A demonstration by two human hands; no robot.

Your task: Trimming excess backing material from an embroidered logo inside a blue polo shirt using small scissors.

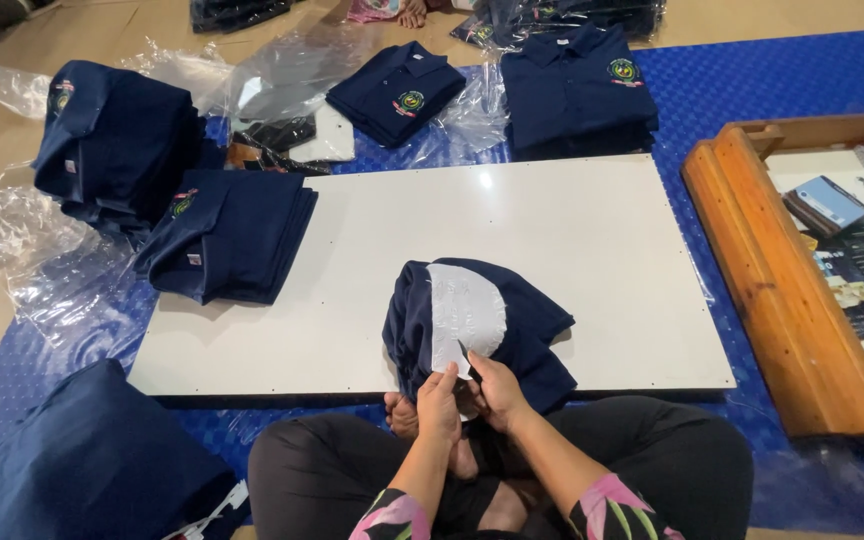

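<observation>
Fingertips of both hands meet at the near edge of a white backing sheet [462,315] lying on a bunched navy shirt [512,325]. Left hand [440,400]: fingers pressed together, apparently pinching the sheet's lower edge. Right hand [495,390]: thumb and forefinger closed around a small dark item at the same edge; what it is cannot be told at this size.

Position: shirt lies on the near edge of a white board [572,230], spilling over it toward the person's crossed legs. Sheet lies directly ahead of the fingers, up and away from the body. Long axis of the sheet runs roughly fore-and-aft, slightly tilted to the person's right at the far end. Both hands are equally near; each touches the lower edge, left hand on the left corner, right hand just beside it.

Surroundings: folded navy shirts in stacks at the board's left [227,235] and far side [577,90]; loose clear plastic bags [22,240]; blue floor mat [772,80]; wooden frame [782,290] to the right.
</observation>
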